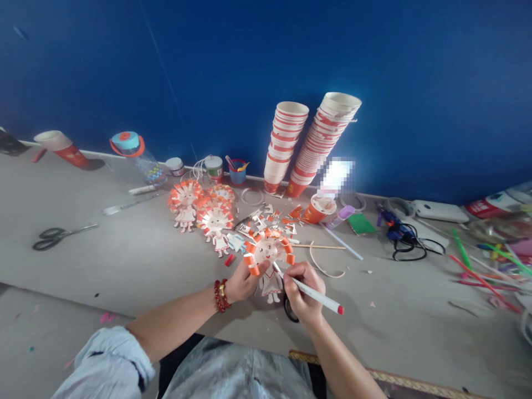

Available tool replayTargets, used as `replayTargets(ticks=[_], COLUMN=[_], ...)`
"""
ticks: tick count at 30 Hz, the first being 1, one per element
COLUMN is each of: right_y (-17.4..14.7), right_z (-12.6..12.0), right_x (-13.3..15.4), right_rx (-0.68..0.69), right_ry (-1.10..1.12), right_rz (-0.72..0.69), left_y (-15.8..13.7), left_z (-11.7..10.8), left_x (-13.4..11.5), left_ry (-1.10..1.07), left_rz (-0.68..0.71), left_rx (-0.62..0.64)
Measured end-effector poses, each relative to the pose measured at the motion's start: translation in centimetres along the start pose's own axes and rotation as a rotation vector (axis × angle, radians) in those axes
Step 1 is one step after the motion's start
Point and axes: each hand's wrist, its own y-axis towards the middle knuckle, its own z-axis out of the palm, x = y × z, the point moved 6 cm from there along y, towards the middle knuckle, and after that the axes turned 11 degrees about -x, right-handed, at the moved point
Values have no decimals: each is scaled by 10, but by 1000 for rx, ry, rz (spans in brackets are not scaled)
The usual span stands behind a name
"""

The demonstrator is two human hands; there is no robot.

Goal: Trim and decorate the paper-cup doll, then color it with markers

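My left hand (246, 281) grips a paper doll (271, 284) by the left side of its head. The doll has a drawn face ringed by curled orange-and-white strips and wears a white dress with red trim. In my right hand (306, 288) is a white marker (322, 299) with a red end, held like a pen. Its tip points at the doll's neck; whether it touches cannot be made out. Black scissor handles (291, 309) show partly beside my right hand. Similar paper dolls (215, 220) lie beyond my left hand, near a small red cap (230, 260).
Paper scraps (266, 219) and a thin wooden stick (324, 246) lie beyond the doll. Two tall paper cup stacks (286, 144) lean by the blue wall. Scissors (54, 237) and a ruler (124, 206) lie left; cables (409, 241) and colourful strips (484, 277) lie right.
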Motion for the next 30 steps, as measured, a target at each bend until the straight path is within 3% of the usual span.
replayTargets(ticks=[30], right_y=[-2], right_z=[-1], right_x=[-6], right_rx=[-4], right_ry=[-2], right_rz=[56], left_y=[-1], left_z=[-2], left_x=[1], left_ry=[-14], left_rz=[-26], left_rx=[-51])
